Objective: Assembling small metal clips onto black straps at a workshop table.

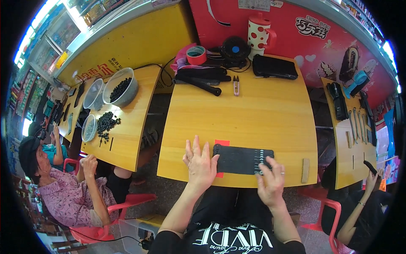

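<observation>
A flat black rectangular piece [237, 160] lies near the front edge of the table. Its surface looks soft, and a row of small pale metal-looking parts [259, 161] runs across its right end. My left hand [200, 167] is open at the left end, fingers stretched and the thumb touching the black piece. At the other end is my right hand [271, 183], its fingers bent but apart over the small parts. Whether a tiny part sits between those fingertips is too small to see. Red tape [222, 144] shows under the black piece's left part.
A small wooden block [305, 170] lies to the right. Thread snips [236, 86], black straps [198, 80], a tape roll [196, 54], a fan [235, 51], a black pouch [275, 67] and a spotted tumbler [259, 36] stand farther back. People sit at tables on both sides.
</observation>
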A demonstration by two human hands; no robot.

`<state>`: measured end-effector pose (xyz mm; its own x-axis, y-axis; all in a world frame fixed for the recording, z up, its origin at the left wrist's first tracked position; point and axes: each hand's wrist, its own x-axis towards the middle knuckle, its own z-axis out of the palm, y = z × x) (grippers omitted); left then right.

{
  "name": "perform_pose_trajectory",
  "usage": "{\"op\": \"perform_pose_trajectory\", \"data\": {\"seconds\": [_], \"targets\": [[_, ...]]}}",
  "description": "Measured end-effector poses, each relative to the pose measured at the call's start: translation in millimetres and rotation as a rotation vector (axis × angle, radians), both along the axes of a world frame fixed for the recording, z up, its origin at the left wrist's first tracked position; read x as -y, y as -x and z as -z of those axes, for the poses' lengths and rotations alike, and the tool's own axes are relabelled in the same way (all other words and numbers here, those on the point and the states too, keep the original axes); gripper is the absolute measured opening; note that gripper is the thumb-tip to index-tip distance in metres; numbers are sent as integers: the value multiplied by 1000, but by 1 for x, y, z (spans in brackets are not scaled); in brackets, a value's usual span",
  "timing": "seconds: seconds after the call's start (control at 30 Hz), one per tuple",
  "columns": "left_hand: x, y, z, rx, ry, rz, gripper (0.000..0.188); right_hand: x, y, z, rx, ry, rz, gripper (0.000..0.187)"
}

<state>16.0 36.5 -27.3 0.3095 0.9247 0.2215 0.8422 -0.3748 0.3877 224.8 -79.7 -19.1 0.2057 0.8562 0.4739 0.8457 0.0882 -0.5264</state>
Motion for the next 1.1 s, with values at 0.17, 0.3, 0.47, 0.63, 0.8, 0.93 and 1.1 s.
{"op": "perform_pose_trajectory", "data": {"seconds": [0.17, 0.3, 0.47, 0.63, 0.8, 0.93, 1.1], "targets": [[-2, -6, -3, -45, -6, 27, 46, -1, -12, 7, -28, 29, 19, 32], [-11, 0, -7, -43, 69, 84, 50, 1, -31, 7, -141, 6, 134, 31], [-7, -2, -10, -103, 38, 180, 58, 2, -24, 23, -37, 14, 89, 33], [3, -20, -25, -280, 81, 421, 81, -8, -4, -4, 216, 202, -121, 48], [-4, -19, -12, -328, 257, 410, 95, 4, -37, 1, 225, 209, -11, 51], [2, -1, -22, -259, 128, 336, 87, 33, -96, -2, 238, 35, 463, 38], [23, -19, -35, -189, 61, 357, 78, 54, -99, 12, 228, 156, 567, 29]]}}
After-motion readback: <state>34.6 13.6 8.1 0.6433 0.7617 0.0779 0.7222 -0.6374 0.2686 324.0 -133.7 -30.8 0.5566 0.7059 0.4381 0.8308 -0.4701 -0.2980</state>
